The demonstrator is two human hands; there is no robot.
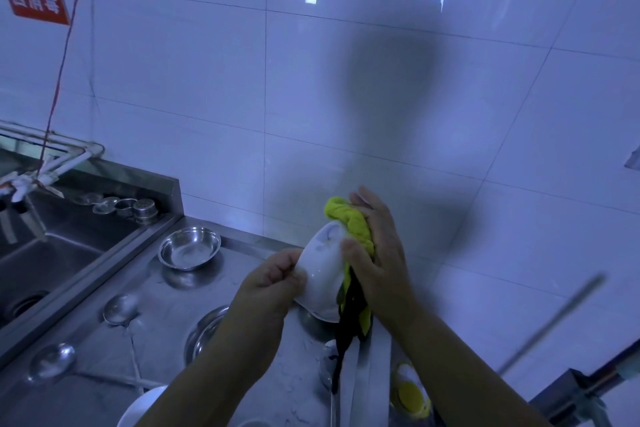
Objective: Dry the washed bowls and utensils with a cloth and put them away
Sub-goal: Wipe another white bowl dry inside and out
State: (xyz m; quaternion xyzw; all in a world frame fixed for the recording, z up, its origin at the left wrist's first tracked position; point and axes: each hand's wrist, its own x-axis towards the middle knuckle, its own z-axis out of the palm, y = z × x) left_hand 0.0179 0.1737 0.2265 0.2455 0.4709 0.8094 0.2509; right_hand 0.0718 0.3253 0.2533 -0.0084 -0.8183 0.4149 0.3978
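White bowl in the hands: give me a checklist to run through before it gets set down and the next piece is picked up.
1. Left hand grips the white bowl: ok.
2. Right hand presses the yellow cloth against the bowl: ok.
3. Bowl fully dry: cannot tell.
4. Steel counter dry enough to set it on: not ok, it looks wet.
5. Next pieces within view: steel dish and two ladles: ok.
6. Storage place for dried items: cannot tell, none in view.

We look from one head-worn wide-angle camera, forward and down, close over our hands, steel counter [114, 350] near and left, tiled wall [381, 87] far ahead
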